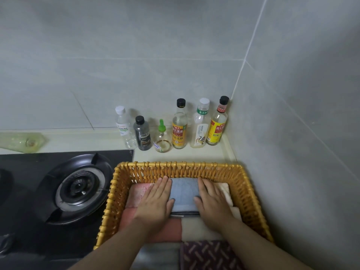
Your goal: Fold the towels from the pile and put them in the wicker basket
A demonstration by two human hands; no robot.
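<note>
Six bottles stand in a row on the pale desk (81, 141) against the grey tiled wall (136, 55): a clear bottle (124, 129), a dark bottle (142, 135), a small green-capped bottle (161, 139), then two yellow-labelled sauce bottles (179, 127) (217, 123) either side of a white-capped bottle (201, 125). To the left sits a black gas hob (19, 191) with its burner (78, 189).

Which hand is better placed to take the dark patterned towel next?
Probably the right hand: the dark patterned towel lies close beside the right forearm, well apart from the left one. Both it and the left hand rest flat on the blue towel in the wicker basket.
</note>
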